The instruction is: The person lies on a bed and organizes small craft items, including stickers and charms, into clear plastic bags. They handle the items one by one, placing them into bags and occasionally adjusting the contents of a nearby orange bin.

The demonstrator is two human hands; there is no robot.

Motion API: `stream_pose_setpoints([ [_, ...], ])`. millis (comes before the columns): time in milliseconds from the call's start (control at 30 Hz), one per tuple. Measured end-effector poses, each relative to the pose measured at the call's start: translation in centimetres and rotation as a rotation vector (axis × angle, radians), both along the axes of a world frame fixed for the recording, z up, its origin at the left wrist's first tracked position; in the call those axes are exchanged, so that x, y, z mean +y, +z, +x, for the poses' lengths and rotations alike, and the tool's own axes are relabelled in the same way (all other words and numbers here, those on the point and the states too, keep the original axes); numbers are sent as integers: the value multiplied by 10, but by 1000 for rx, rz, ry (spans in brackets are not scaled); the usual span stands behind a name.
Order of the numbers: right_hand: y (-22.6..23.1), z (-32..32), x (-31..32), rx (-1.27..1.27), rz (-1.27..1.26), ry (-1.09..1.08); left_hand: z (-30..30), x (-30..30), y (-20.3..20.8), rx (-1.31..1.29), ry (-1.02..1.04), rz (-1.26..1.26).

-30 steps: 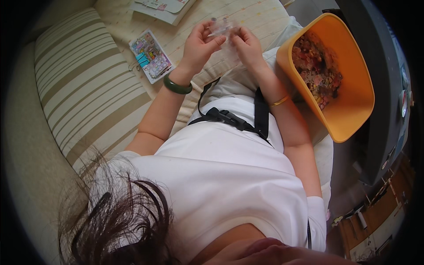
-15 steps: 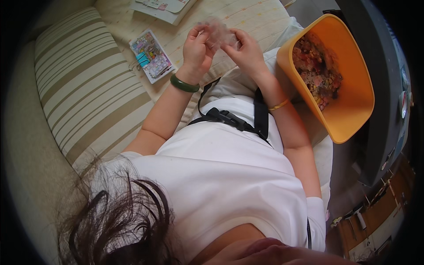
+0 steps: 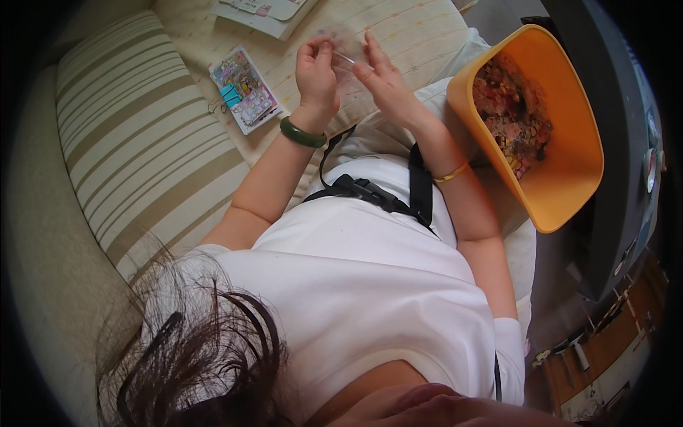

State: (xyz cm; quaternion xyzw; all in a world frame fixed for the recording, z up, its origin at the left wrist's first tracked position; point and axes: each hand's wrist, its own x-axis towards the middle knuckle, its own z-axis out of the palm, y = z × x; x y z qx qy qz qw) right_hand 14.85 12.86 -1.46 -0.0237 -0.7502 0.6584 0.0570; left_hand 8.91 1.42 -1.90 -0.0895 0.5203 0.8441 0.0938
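My left hand [image 3: 316, 75] and my right hand [image 3: 380, 75] meet above my lap, both pinching a small clear plastic wrapper [image 3: 343, 60]. What is inside the wrapper is too small to tell. A green bangle [image 3: 301, 134] circles my left wrist and a thin yellow band [image 3: 452, 173] my right. An orange tub [image 3: 569, 178] full of small mixed pieces stands just right of my right forearm.
A colourful sticker sheet [image 3: 244, 89] lies on the cream cloth left of my hands, with a booklet [image 3: 267, 13] beyond it. A striped cushion [image 3: 135, 149] runs along the left. A dark appliance [image 3: 626, 128] and a wooden floor lie to the right.
Both hands have stayed together on the clear wrapper, shifting it slightly; my right fingers have spread more over it.
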Motion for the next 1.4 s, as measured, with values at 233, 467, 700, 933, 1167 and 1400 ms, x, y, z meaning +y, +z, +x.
stream_pose_setpoints([
  [233, 7, -8, 7, -141, 167, -39, 4, 2, -1, 291, -37, -188],
  [467, -25, -14, 4, -109, -35, -160, 2, -48, 6, 575, -107, -786],
  [700, -11, -22, -5, -454, -516, 5, -63, -183, 36, -19, -312, -2072],
  [933, -4, -28, 6, -519, -696, 217, -61, -187, 18, -104, -509, -1951],
  [1167, -4, -33, -1, -553, -823, 200, -64, -194, -8, -150, -345, -1069],
  [1400, -8, -28, -7, -604, -790, 93, -53, -178, -17, -212, -311, -946],
])
